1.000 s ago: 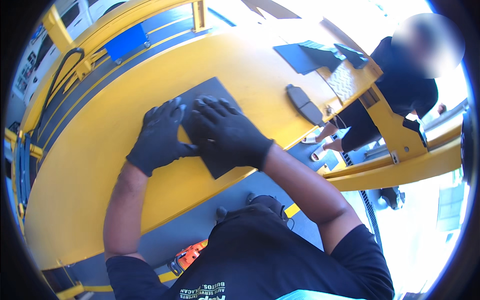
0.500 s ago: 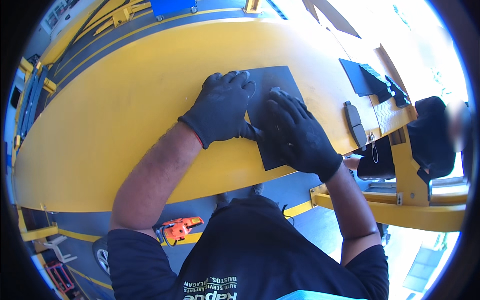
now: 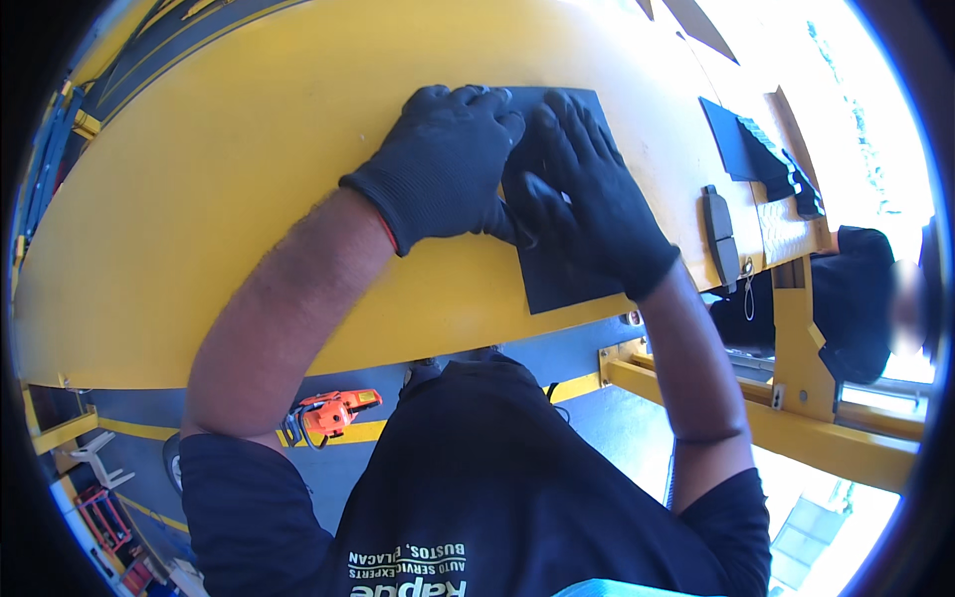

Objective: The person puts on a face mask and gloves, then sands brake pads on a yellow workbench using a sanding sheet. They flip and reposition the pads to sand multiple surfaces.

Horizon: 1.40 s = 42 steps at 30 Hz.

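A dark rectangular sheet [image 3: 567, 294] lies flat near the front edge of the yellow table [image 3: 249, 229]. My left hand [image 3: 443, 164], in a black glove, rests over the sheet's left edge with its fingers spread and its thumb across the sheet. To its right, my gloved right hand [image 3: 597, 199] lies on the sheet, fingers stretched away from me and thumb apart. A small pale spot shows between that thumb and the forefinger. What is under the right palm, if anything, stays hidden.
A dark brake pad [image 3: 720, 237] lies on the table right of my hands. Dark flat and folded pieces [image 3: 766, 164] sit farther right, by a person in dark clothing [image 3: 856, 298]. On the floor below is an orange power tool [image 3: 333, 413].
My right hand has slid forward along the sheet, toward its far end. The left hand has stayed at the sheet's left edge. The whole view has shifted slightly.
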Motion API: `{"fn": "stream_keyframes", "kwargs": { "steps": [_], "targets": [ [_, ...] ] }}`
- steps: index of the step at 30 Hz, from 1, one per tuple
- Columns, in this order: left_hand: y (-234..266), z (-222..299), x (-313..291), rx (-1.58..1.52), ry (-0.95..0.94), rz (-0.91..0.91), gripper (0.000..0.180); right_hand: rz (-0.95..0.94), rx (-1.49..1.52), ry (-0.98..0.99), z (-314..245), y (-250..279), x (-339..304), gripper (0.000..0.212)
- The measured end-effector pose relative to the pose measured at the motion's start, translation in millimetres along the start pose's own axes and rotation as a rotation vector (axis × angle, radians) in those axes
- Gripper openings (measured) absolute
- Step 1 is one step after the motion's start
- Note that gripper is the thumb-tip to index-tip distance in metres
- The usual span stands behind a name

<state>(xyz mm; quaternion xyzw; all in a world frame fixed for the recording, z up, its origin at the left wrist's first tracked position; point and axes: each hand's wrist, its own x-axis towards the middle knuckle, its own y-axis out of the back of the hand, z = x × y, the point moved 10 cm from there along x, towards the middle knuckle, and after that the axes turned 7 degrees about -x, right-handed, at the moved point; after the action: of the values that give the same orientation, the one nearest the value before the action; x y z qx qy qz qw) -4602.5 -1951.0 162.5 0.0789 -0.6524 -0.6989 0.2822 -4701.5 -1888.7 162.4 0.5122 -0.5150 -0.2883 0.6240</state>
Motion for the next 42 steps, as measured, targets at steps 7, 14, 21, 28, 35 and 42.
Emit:
{"fn": "stream_keyframes", "kwargs": {
  "steps": [7, 14, 21, 28, 35, 42],
  "targets": [
    [-4, -3, -1, -0.082, 0.107, -0.223, 0.113, -0.048, -0.052, -0.124, -6, 5, -35, 0.072],
    [-2, -4, -2, -0.104, 0.108, -0.217, 0.113, -0.126, 0.023, 0.039, 18, -10, -6, 0.07],
    [-2, -2, 2, -0.109, 0.13, -0.233, 0.114, -0.085, -0.002, 0.02, -1, -1, -29, 0.075],
    [-2, 2, -7, -0.042, 0.095, -0.141, 0.112, 0.032, -0.223, -0.234, 21, -18, -21, 0.073],
    [-5, -4, 0, -0.112, 0.161, -0.239, 0.117, -0.057, -0.002, -0.035, 33, -18, 1, 0.067],
    [-13, -6, -8, -0.072, 0.04, 0.015, 0.117, -0.13, 0.066, 0.111, 10, -1, -25, 0.065]
  ]
}}
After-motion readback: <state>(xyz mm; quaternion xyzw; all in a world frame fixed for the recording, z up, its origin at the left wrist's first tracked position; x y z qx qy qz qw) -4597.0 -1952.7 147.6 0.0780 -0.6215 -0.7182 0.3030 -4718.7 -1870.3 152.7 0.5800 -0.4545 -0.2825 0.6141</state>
